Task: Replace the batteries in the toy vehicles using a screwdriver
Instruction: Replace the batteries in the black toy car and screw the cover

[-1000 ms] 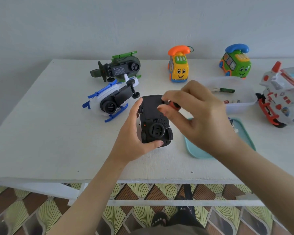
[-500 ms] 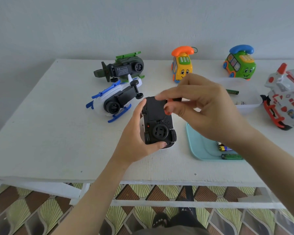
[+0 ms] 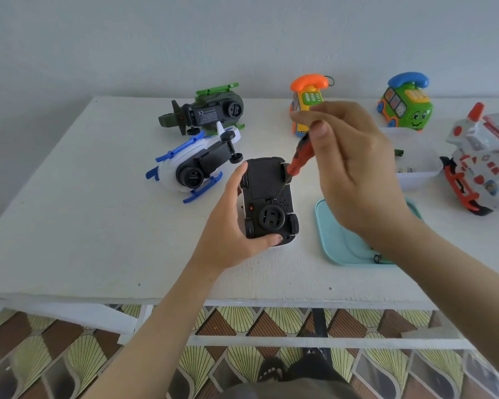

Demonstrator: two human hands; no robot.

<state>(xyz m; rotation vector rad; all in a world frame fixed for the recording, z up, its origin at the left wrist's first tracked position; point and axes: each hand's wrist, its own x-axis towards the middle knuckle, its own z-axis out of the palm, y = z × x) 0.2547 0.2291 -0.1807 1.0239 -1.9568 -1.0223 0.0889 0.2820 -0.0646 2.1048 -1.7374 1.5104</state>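
A toy car (image 3: 267,194) lies upside down on the white table (image 3: 69,226), black underside up. My left hand (image 3: 231,226) grips it from the left, thumb at its near end. My right hand (image 3: 355,165) holds a red-and-black screwdriver (image 3: 300,155) tilted down to the left. The thin metal tip touches the car's underside near the battery cover's edge. A teal tray (image 3: 340,240) to the right holds batteries (image 3: 379,258), mostly hidden by my right forearm.
A white-and-blue helicopter (image 3: 193,165) and a green helicopter (image 3: 205,112) lie behind the car. Two telephone cars, orange (image 3: 307,99) and green (image 3: 405,103), stand at the back. A clear box (image 3: 415,159) and a white-and-red toy (image 3: 481,156) sit at the right.
My right hand has lifted and tilted the screwdriver up, so its handle now shows and its tip points down onto the car's underside. My left hand keeps holding the car.
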